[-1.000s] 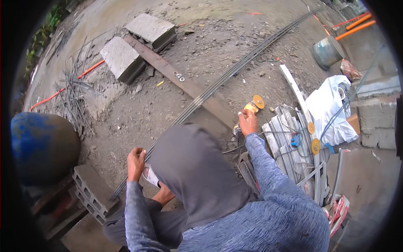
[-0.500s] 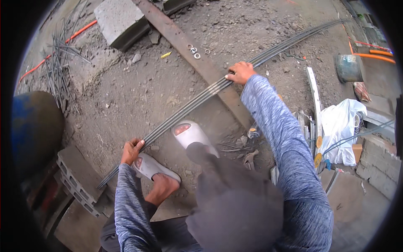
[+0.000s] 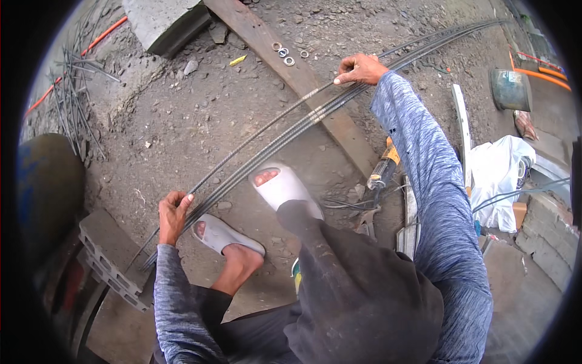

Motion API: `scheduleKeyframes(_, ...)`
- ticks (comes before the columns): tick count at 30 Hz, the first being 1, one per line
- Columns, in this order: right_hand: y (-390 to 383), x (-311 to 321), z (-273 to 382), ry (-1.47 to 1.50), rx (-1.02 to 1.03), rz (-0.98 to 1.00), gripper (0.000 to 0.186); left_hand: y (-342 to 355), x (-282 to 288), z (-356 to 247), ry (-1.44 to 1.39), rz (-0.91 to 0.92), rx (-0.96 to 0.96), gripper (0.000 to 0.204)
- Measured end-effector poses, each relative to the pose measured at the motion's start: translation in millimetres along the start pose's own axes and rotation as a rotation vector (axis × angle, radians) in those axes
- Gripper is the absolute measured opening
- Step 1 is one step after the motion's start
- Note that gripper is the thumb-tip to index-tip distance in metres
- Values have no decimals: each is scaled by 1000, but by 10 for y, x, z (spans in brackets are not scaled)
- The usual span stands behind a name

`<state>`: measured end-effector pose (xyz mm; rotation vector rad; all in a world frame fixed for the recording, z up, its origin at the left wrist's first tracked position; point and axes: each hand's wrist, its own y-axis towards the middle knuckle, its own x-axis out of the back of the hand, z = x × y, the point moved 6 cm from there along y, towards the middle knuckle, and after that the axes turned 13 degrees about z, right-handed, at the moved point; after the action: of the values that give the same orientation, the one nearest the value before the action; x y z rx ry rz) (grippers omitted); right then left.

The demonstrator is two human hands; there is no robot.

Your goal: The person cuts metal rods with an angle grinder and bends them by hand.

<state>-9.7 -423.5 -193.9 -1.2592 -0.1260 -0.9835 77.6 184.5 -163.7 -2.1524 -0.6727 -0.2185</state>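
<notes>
One thin metal rod (image 3: 312,95) lies slightly apart from a dark bundle of rods (image 3: 317,113), running nearly parallel to it above the dirt ground. The left hand's grip (image 3: 174,217) is closed on the rod near its lower-left end, thumb uppermost; its other fingers curl under and mostly out of sight. The right hand's grip (image 3: 362,70) pinches the same rod farther up, thumb and forefinger meeting at it, while the knuckles hide the stretch just beyond. How many rods the bundle holds is hard to count, since they overlap, and their far ends thin out toward the dim upper-right rim. Their near ends come close to a hollow block (image 3: 108,255) that sinks into shadow at its lower side. Beneath the rods a brown plank (image 3: 345,134) slants across the ground, its top cut off by the upper edge; several small rings (image 3: 283,53) sit on and beside it, too small to identify surely. A yellow-bodied power tool (image 3: 393,153) is partly covered by the right sleeve (image 3: 418,164). Dark cloth (image 3: 364,291) blocks much of the lower middle, overlapping one pale sandal (image 3: 294,188). At left, a rounded dark container (image 3: 48,182) fades into the black border, and at right a white bag (image 3: 500,173) shows crumpled, its contents unclear.
</notes>
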Motion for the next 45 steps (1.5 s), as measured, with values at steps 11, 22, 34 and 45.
scheduleKeyframes(11,-208,-115,-31,75,72,-99,49,-396,290,-938,466,-5,-74,42)
scheduleKeyframes(22,-351,310,181,96,181,-280,62,-722,79,-569,1,288,125,57)
scheduleKeyframes(34,49,-263,-154,-31,-25,-100,76,-1175,69,-2865,856,-136,9,24)
scheduleKeyframes(45,137,-277,-122,9,-10,-39,72,-1002,164,-2148,692,-157,-29,27)
